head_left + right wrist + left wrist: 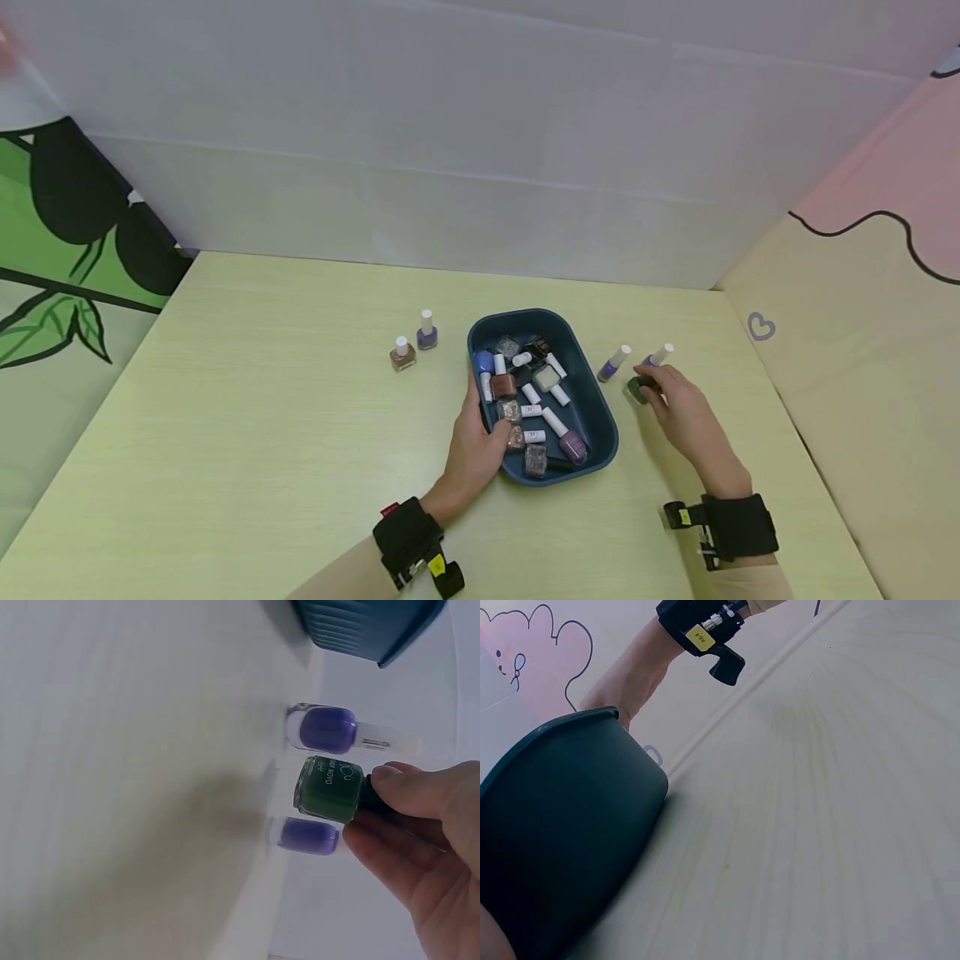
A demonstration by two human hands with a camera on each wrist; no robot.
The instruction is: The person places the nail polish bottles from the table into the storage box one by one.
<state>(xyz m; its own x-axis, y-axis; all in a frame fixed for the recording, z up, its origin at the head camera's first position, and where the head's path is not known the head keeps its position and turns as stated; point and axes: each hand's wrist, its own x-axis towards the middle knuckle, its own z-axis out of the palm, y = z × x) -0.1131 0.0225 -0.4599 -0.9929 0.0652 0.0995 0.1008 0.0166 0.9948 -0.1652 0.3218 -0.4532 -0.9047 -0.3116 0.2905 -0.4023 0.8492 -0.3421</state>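
A dark blue plastic bin point(600, 421) holds several nail polish bottles with white or black caps, purple, brown, glittery and pale. My left hand point(474, 450) grips the bin's left wall, thumb over the rim and fingers outside. In the left wrist view the bin's outer wall point(570, 817) hides most of that hand. To the right of the bin, my right hand point(686, 412) pinches a green nail polish bottle point(330, 787) by its black cap. Just beyond it stand two purple nail polish bottles, a nearer-to-bin one point(613, 364) and a farther-right one point(659, 355).
Left of the bin, a brown nail polish bottle point(402, 356) and a purple-blue one point(427, 332) stand upright on the pale wooden table point(300, 433). A white wall point(450, 208) rises along the back edge, with printed panels at both sides.
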